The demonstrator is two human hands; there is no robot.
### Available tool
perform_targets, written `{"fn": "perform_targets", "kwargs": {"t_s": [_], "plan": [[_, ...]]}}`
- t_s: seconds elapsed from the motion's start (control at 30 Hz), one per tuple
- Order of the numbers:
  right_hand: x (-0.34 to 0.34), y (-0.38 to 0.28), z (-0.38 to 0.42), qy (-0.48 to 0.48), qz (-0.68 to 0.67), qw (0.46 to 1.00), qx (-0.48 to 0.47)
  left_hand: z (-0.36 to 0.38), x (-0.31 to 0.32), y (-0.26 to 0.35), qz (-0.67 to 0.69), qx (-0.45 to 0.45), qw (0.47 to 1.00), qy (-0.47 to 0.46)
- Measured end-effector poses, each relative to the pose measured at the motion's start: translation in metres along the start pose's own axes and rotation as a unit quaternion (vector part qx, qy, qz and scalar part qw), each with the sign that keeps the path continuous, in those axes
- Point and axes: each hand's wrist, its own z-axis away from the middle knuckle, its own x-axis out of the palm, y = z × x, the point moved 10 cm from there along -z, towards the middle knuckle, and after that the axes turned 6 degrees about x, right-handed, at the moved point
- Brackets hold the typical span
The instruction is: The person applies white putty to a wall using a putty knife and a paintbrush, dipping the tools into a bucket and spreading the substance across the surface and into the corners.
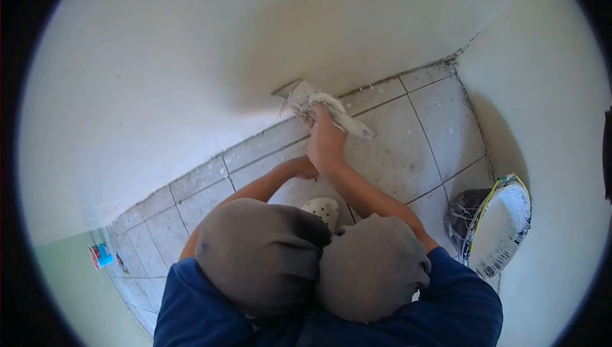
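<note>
My right hand [326,138] is closed around a putty knife [287,89], low by the wall. Its broad blade meets or nearly meets the wall just above the floor joint. A whitish, crumpled rag-like wrap [315,97] covers much of the tool, and a pale handle-like end sticks out to the right. Behind my right wrist is my left hand [302,168], above the floor tiles. Its fingers are mostly hidden, so I cannot see whether it grips anything.
A bucket [475,219] smeared with white paste stands at the right wall. A white clog [320,210] shows between my bent knees. At far left, a small red and blue container [101,255] sits by the wall. Floor tiles [392,146] carry white specks.
</note>
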Motion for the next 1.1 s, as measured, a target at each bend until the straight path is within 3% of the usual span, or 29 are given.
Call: {"fn": "perform_targets", "kwargs": {"t_s": [0.03, 0.07, 0.1, 0.17, 0.23, 0.27, 0.33, 0.37, 0.43, 0.47, 0.53, 0.57, 0.63, 0.7, 0.77, 0.87, 0.97, 1.03, 1.07, 1.1], "plan": [[0.016, -0.035, 0.013, -0.038, -0.035, 0.999, -0.01, -0.006, 0.0, 0.001, -0.008, -0.007, 0.999, -0.034], [0.023, -0.084, 0.025, -0.047, 0.093, 0.985, -0.139, -0.015, -0.004, 0.001, -0.019, -0.013, 0.998, -0.064], [0.03, -0.125, 0.042, -0.049, 0.217, 0.939, -0.264, -0.025, -0.003, -0.006, -0.038, -0.028, 0.996, -0.072], [0.053, -0.178, 0.061, -0.082, 0.18, 0.919, -0.342, -0.059, 0.013, -0.037, -0.06, 0.017, 0.998, -0.008], [0.074, -0.209, 0.056, -0.171, -0.133, 0.948, -0.235, -0.077, 0.008, -0.018, -0.069, 0.103, 0.991, 0.047], [0.052, -0.191, 0.035, -0.067, 0.064, 0.964, -0.251, -0.083, 0.007, -0.011, -0.066, 0.104, 0.992, 0.027], [-0.024, -0.123, -0.003, 0.096, 0.135, 0.963, -0.213, -0.089, 0.005, -0.001, -0.05, 0.08, 0.995, -0.017], [-0.052, -0.088, -0.017, 0.121, 0.006, 0.977, -0.175, -0.089, -0.023, 0.02, -0.083, 0.122, 0.989, 0.004], [-0.107, -0.051, -0.028, 0.153, 0.236, 0.948, -0.151, -0.075, -0.009, 0.022, -0.146, 0.183, 0.972, -0.004], [-0.111, -0.05, -0.032, 0.156, 0.174, 0.965, -0.12, -0.077, -0.009, 0.012, -0.202, 0.209, 0.957, -0.022], [-0.114, -0.046, -0.034, 0.162, 0.053, 0.984, -0.054, -0.054, -0.036, 0.034, -0.133, 0.042, 0.989, -0.044], [-0.095, -0.069, -0.038, 0.15, 0.084, 0.978, -0.115, -0.044, -0.044, 0.041, -0.094, -0.04, 0.993, -0.055], [-0.036, -0.141, -0.045, 0.097, 0.12, 0.957, -0.246, -0.051, -0.055, 0.045, -0.103, 0.022, 0.993, -0.054], [0.063, -0.243, 0.027, 0.017, -0.13, 0.976, -0.175, -0.053, -0.066, 0.048, -0.081, 0.035, 0.995, -0.037], [0.124, -0.338, 0.075, -0.091, -0.116, 0.941, -0.303, -0.06, -0.085, 0.058, -0.029, 0.009, 1.0, 0.004], [0.186, -0.437, 0.164, -0.214, -0.155, 0.875, -0.406, -0.056, -0.11, 0.136, -0.057, 0.015, 0.998, -0.013], [0.19, -0.439, 0.151, -0.183, -0.128, 0.881, -0.416, -0.094, -0.111, 0.173, -0.21, 0.109, 0.969, -0.065], [0.144, -0.382, 0.087, -0.02, -0.154, 0.922, -0.355, -0.12, -0.107, 0.198, -0.321, 0.131, 0.935, -0.08], [0.116, -0.345, 0.06, 0.004, -0.142, 0.93, -0.339, -0.138, -0.102, 0.202, -0.305, 0.168, 0.937, -0.04], [0.079, -0.32, 0.043, 0.047, 0.007, 0.919, -0.391, -0.164, -0.099, 0.197, -0.292, 0.203, 0.935, 0.006]]}}
